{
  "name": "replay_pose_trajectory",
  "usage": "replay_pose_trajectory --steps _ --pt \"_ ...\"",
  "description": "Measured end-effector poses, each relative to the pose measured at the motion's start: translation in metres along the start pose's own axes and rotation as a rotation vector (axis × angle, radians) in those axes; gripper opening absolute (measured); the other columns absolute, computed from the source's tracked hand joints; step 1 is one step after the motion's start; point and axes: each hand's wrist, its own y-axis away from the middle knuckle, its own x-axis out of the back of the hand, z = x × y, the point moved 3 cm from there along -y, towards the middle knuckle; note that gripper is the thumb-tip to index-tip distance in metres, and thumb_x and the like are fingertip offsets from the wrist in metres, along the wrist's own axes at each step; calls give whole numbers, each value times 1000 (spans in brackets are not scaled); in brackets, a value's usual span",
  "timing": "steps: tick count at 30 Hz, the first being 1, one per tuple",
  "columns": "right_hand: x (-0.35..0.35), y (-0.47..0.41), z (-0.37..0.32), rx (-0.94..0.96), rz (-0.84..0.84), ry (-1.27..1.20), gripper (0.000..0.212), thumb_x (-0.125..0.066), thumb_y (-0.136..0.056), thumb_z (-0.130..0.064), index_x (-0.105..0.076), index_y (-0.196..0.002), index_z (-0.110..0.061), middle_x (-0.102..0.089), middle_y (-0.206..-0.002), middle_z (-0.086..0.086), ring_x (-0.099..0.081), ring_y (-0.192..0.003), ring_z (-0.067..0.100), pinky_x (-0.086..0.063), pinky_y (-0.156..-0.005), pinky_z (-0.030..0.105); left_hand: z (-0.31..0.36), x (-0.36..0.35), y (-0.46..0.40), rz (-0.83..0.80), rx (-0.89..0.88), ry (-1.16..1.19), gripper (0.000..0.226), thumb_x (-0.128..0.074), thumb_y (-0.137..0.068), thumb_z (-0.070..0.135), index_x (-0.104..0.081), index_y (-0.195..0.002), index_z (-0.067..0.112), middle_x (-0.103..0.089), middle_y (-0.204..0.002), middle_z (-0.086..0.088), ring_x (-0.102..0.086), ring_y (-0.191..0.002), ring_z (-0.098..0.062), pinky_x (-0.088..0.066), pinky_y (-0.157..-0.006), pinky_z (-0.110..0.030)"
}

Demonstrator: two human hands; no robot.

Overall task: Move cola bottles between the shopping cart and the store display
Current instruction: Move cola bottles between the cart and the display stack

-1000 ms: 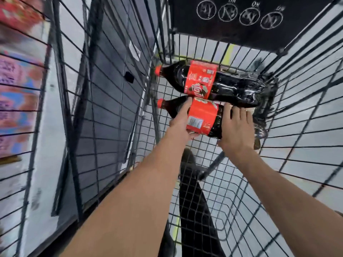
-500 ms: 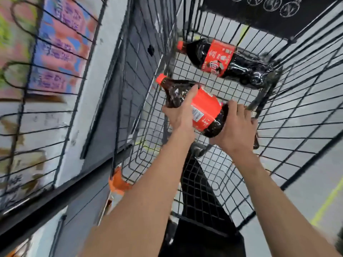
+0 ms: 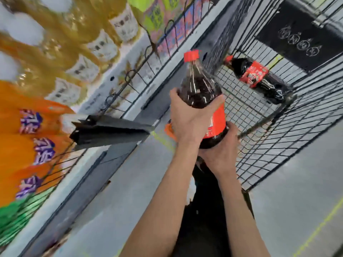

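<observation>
Lifted clear of the cart [image 3: 259,127], one cola bottle [image 3: 201,93] is now upright; label text unreadable. Left hand [image 3: 187,119] grasps its shoulder, right hand [image 3: 220,153] cups its base.

Open air surrounds the raised cola bottle [image 3: 201,93], gripped by both hands above the shopping cart's [image 3: 259,130] wire rim. To its left, a dark shelf bracket [image 3: 109,129] juts outward, while wire fencing [image 3: 141,71] fronts rows of amber bottles [image 3: 78,52] and orange packs [image 3: 22,138]. Inside the cart, a second cola bottle [image 3: 254,78] occupies the far corner; the near basket floor lies bare.
</observation>
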Motion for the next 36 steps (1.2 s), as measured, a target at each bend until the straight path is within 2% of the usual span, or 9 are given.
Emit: replay_pose_trajectory --steps 2,7,13,17,19,24,29,33,36 --pt "-12 36 -19 108 -36 -9 109 -98 -41 -34 -43 -133 -12 -55 -123 2 -57 -115 29 -48 -97 44 -6 51 24 60 -59 128 84 -88 -41 67 -43 -110 47 -62 -111 23 -63 -102 4 -48 -88 -18" --pt "-45 133 -66 377 -167 11 105 -87 -37 -50 -42 -128 -23 -54 -118 -2 -55 -112 26 -48 -94 43 -61 184 83 108 -139 512 104 -88 -54 51 -46 -146 28 -66 -139 2 -67 -120 -8 -56 -102 -27" --pt "-115 271 -94 457 -564 -226 99 -94 -37 -26 -40 -120 -29 -60 -113 -8 -66 -97 0 -53 -77 19 -125 337 164 171 -276 437 96 -91 -63 43 -38 -142 50 -62 -138 20 -63 -126 -2 -56 -100 -25" --pt "-170 375 -114 546 -813 -231 100 -94 -37 -9 -40 -119 -26 -61 -111 -10 -65 -92 -10 -50 -75 8 -178 441 228 451 -275 446 108 -90 -57 51 -38 -150 34 -64 -139 12 -65 -124 -7 -54 -109 -44" --pt "-189 411 -123 565 -906 -210 103 -97 -37 -13 -38 -120 -30 -59 -114 -10 -64 -98 -8 -51 -80 12 -194 478 253 554 -268 455 110 -89 -55 53 -38 -150 33 -64 -138 11 -65 -122 -3 -53 -109 -40" --pt "-233 510 -150 679 -1062 -135 103 -92 -33 -35 -37 -120 -31 -60 -117 -6 -64 -108 18 -54 -95 47 -226 569 317 822 -308 474 103 -87 -56 50 -41 -146 29 -64 -125 26 -65 -111 9 -52 -98 -18" --pt "-273 591 -166 724 -1222 -135 103 -93 -33 -34 -34 -119 -36 -57 -118 -10 -63 -110 13 -54 -96 45 -257 638 364 990 -275 460 99 -90 -58 47 -42 -144 31 -67 -119 33 -66 -113 7 -54 -98 -21" --pt "-312 643 -174 752 -1324 -153 104 -96 -36 -31 -36 -121 -35 -58 -121 -6 -63 -112 15 -54 -97 46 -282 687 387 1096 -236 487 102 -91 -59 45 -42 -145 27 -68 -130 15 -69 -116 -3 -57 -104 -38" --pt "-343 683 -178 750 -1390 -177 103 -96 -36 -30 -38 -120 -38 -59 -120 -10 -64 -110 11 -55 -95 43 -304 725 398 1145 -200 480 100 -93 -61 41 -41 -146 32 -65 -134 14 -67 -116 1 -57 -104 -37"
